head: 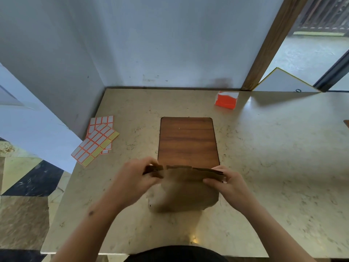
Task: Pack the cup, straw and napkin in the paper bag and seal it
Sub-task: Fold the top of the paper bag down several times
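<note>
On the marble table (264, 167), just before the wooden board (188, 140), you are pinching the paper bag's (188, 190) folded top edge with your left hand (136, 178) and right hand (226, 182).

Both bare forearms reach forward from the bottom of the view and converge toward the middle. The left hand (135, 176) is raised with its back toward the camera, fingers curled and pinching the left end of the paper bag's (188, 190) folded top edge; it looks slightly blurred, so the exact finger placement is unclear. The right hand (225, 183) grips the right end, thumb on the near side, fingers wrapped behind.
</note>
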